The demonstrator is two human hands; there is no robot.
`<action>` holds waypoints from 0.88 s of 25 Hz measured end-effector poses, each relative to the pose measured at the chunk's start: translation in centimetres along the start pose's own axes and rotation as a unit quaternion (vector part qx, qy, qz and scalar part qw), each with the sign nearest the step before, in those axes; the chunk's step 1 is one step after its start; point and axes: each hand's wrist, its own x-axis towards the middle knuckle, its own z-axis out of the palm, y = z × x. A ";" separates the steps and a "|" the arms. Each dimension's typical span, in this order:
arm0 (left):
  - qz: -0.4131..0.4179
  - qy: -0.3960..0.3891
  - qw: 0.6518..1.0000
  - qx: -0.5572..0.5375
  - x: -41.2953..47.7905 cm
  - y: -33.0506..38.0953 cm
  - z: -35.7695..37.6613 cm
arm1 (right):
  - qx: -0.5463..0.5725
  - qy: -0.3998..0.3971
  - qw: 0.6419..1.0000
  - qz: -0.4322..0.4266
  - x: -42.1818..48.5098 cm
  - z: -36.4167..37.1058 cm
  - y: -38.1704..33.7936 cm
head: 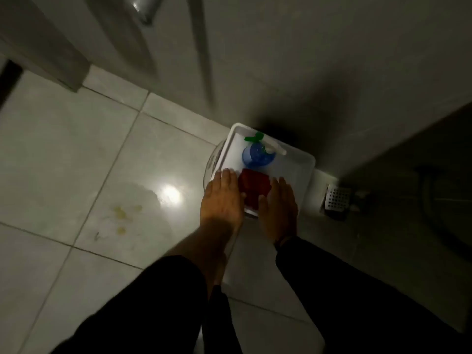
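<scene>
spray bottle (258,154) in tub (296,169) | cloth (254,186) before spray bottle | floor drain (336,199) right of tub

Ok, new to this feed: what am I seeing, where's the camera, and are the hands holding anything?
One picture, from a camera on a person's head, looking down at a tiled floor. No machine: both hands are the person's own. A white tub by the wall holds a blue spray bottle and a red cloth. The left hand lies on the tub's near left rim; the right hand reaches in beside the cloth. Fingers look straight, gripping nothing. A floor drain sits nearby.
</scene>
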 end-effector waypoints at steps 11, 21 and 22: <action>-0.239 -0.077 0.932 -0.261 9.8 2.1 6.2 | 0.429 -0.046 0.870 0.241 9.3 6.0 3.1; -0.242 -0.059 0.633 -0.733 -4.2 -7.6 2.2 | 0.537 -0.267 0.792 0.111 -1.7 1.8 -4.3; -0.246 -0.052 0.609 -0.752 -6.2 -9.8 2.5 | 0.527 -0.304 0.785 0.113 -3.3 2.7 -5.8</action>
